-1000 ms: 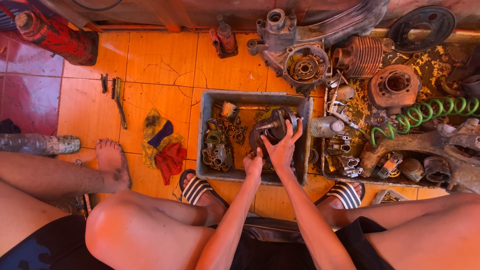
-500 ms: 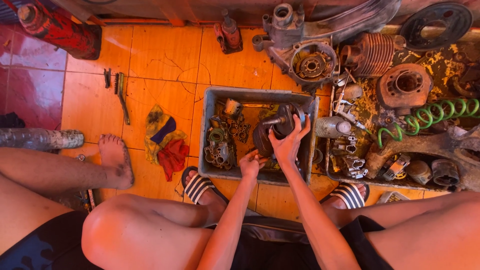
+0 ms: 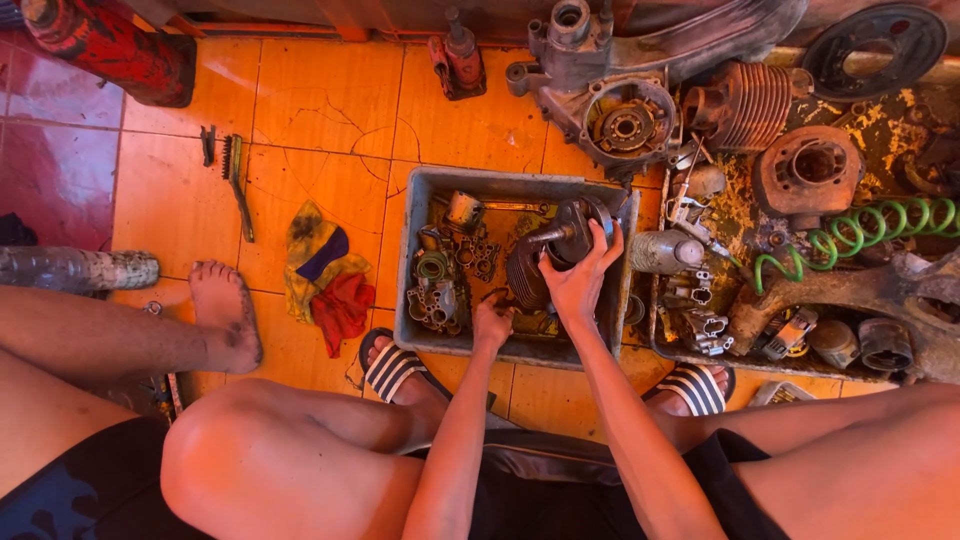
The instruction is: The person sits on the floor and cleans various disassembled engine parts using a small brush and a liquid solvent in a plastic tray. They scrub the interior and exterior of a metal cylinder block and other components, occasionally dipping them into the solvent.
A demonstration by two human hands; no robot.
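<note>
Both forearms are stretched forward from the lap into a grey plastic tub (image 3: 416, 262) on the orange tile floor. The left hand (image 3: 492, 325) is curled low at the tub's near wall; what it grips cannot be told. The right hand (image 3: 578, 280) is clamped around a dark crankshaft (image 3: 568, 232), held above a finned cylinder (image 3: 524, 270). A carburetor body (image 3: 434, 298) lies left of them in the tub.
</note>
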